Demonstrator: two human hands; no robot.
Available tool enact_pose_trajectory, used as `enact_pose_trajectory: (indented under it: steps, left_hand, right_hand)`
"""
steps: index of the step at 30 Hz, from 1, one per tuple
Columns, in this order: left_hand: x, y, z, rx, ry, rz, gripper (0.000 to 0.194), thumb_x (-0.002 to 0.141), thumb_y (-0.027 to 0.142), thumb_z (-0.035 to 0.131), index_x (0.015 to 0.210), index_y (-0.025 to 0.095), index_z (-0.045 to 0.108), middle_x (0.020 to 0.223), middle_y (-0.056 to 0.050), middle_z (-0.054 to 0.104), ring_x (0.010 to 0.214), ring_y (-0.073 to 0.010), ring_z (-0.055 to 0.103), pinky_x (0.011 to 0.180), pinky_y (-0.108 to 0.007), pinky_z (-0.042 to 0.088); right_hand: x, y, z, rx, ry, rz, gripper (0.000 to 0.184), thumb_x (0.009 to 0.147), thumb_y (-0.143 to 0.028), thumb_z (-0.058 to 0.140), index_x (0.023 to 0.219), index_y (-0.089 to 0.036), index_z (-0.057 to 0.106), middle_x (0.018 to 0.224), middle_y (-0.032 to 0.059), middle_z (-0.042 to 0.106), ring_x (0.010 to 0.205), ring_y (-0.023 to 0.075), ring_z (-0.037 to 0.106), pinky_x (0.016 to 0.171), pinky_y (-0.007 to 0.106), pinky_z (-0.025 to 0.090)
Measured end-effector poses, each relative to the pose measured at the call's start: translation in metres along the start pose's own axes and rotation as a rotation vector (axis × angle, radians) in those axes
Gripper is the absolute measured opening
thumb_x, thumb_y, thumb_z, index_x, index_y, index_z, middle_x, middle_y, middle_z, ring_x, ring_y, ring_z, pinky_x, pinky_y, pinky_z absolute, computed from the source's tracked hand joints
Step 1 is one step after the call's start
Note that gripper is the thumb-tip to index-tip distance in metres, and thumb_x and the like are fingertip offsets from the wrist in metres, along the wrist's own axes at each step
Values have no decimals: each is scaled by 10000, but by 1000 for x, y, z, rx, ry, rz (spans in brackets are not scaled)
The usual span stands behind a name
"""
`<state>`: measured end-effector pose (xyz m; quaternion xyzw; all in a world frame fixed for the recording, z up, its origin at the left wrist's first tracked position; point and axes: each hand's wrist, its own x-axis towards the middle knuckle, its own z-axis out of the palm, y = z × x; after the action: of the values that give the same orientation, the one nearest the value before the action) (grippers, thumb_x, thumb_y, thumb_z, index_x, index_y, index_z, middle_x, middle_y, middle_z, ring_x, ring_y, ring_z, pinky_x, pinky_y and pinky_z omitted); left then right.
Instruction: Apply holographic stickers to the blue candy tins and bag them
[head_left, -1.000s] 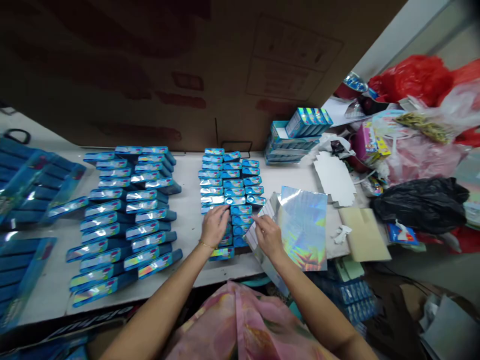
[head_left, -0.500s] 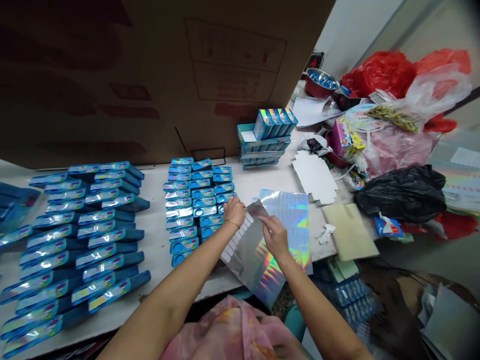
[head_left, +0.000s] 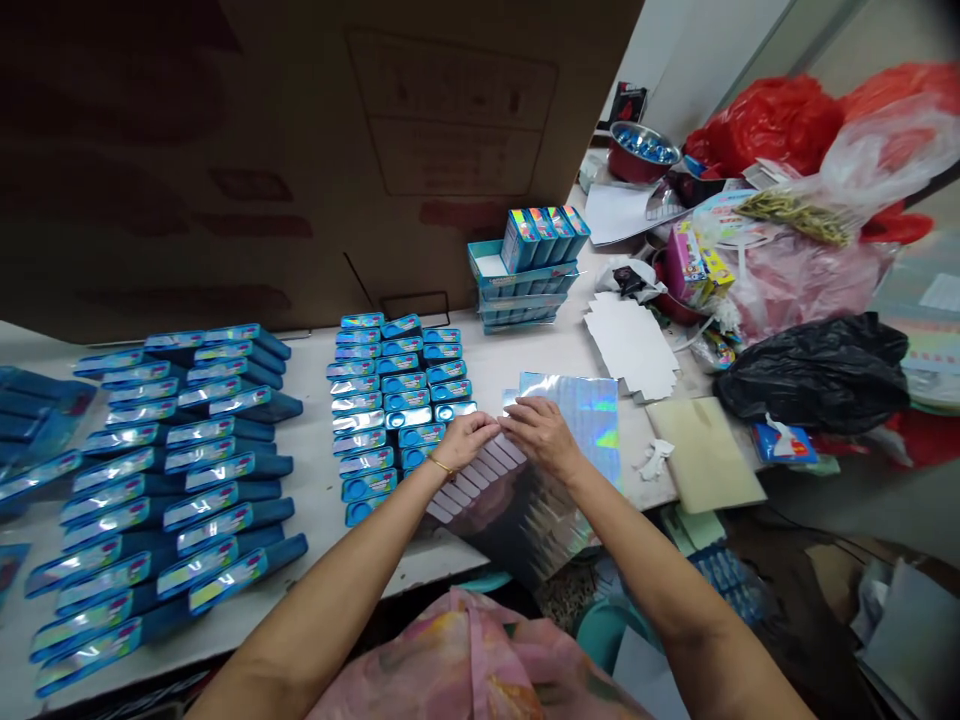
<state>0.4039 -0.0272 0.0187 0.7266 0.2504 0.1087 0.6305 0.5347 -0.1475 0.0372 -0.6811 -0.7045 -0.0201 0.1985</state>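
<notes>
My left hand (head_left: 466,442), with a bracelet at its wrist, is closed in a pinch at the top edge of a shiny sticker sheet (head_left: 517,505). My right hand (head_left: 546,438) meets it there, its fingers bent and pressed together on the same edge. A row of pale rectangular strips (head_left: 480,472) runs along the sheet's left side. The sheet tilts over the table's front edge. Whether a single sticker sits between the fingertips is too small to tell. Beneath and behind the right hand lies a holographic sheet (head_left: 581,395). Small blue boxes (head_left: 403,384) stand in columns beside my left hand.
More blue boxes (head_left: 221,455) fill the table's left. A large cardboard carton (head_left: 300,150) walls off the back. Display trays (head_left: 523,285) of boxes stand before it. To the right are a white cardboard cutout (head_left: 630,345), a yellowish pad (head_left: 705,455) and a black bag (head_left: 817,375).
My hands have come together at the sheet's edge, the right one turning over it. The sheet has swung lower and flatter, and its strips show more fully. The view has shifted slightly.
</notes>
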Motion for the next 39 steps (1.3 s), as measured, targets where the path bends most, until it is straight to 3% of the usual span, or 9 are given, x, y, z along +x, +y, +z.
enact_pose_trajectory:
  steps: [6, 11, 16, 20, 28, 30, 33, 37, 39]
  left_hand:
    - [-7, 3, 8, 6, -15, 25, 209, 687, 361, 554, 693, 163, 620, 601, 7, 578, 556, -111, 485, 560, -232, 385]
    - [-15, 4, 16, 244, 52, 185, 181, 704, 322, 570, 810, 200, 650, 749, -31, 628, 671, -141, 543, 650, -258, 407]
    - [-17, 6, 19, 315, 123, 217, 220, 772, 285, 468, 722, 188, 659, 687, -48, 609, 657, -147, 542, 644, -268, 407]
    - [-16, 5, 19, 211, 121, 194, 227, 761, 295, 475, 688, 170, 650, 662, -39, 606, 647, -144, 543, 638, -262, 409]
    - [-13, 8, 29, 110, 84, 36, 232, 725, 333, 507, 710, 149, 647, 671, -10, 641, 649, -136, 555, 619, -236, 415]
    - [-6, 8, 33, 132, 89, 21, 243, 728, 341, 504, 714, 146, 647, 675, -13, 645, 652, -140, 562, 614, -237, 417]
    - [11, 3, 37, 238, 120, 56, 239, 746, 326, 489, 715, 154, 651, 713, -30, 653, 680, -150, 572, 640, -250, 420]
    - [34, -12, 34, 403, 199, 48, 215, 759, 278, 480, 783, 166, 662, 841, -70, 661, 813, -187, 577, 759, -299, 417]
    - [34, -17, 30, 362, 285, 44, 243, 754, 289, 496, 887, 160, 651, 973, -92, 640, 952, -210, 543, 851, -328, 389]
  right_hand:
    - [-6, 7, -5, 76, -34, -42, 212, 863, -237, 421, 934, -229, 620, 808, 38, 592, 809, 146, 471, 741, 292, 360]
    - [-8, 7, -10, 60, -64, 64, 252, 869, -266, 404, 829, -183, 638, 754, 52, 590, 755, 152, 480, 687, 284, 387]
    - [-16, 4, -15, -92, -80, -66, 260, 873, -205, 382, 1029, -192, 590, 984, 70, 615, 965, 183, 501, 851, 375, 389]
    - [-26, 2, -16, -84, -36, -122, 310, 873, -167, 362, 1138, -190, 521, 1216, 74, 514, 1171, 204, 400, 969, 440, 337]
    - [-38, 3, -18, -116, 70, -172, 259, 860, -149, 385, 1051, -161, 560, 1213, 81, 518, 1198, 205, 381, 965, 434, 371]
    - [-40, 1, -20, -113, 101, -110, 216, 846, -151, 414, 968, -166, 591, 1160, 74, 556, 1137, 202, 438, 935, 415, 390]
    - [-42, -12, -31, -19, 158, 140, 149, 819, -182, 464, 846, -179, 611, 995, 69, 620, 982, 200, 513, 853, 394, 411]
    - [-40, -37, -56, 382, 216, 496, 118, 787, -211, 493, 748, -178, 599, 789, 42, 600, 777, 151, 532, 708, 299, 423]
    - [-36, -46, -62, 625, 228, 645, 111, 761, -230, 521, 699, -176, 595, 717, 17, 573, 688, 123, 516, 626, 251, 406]
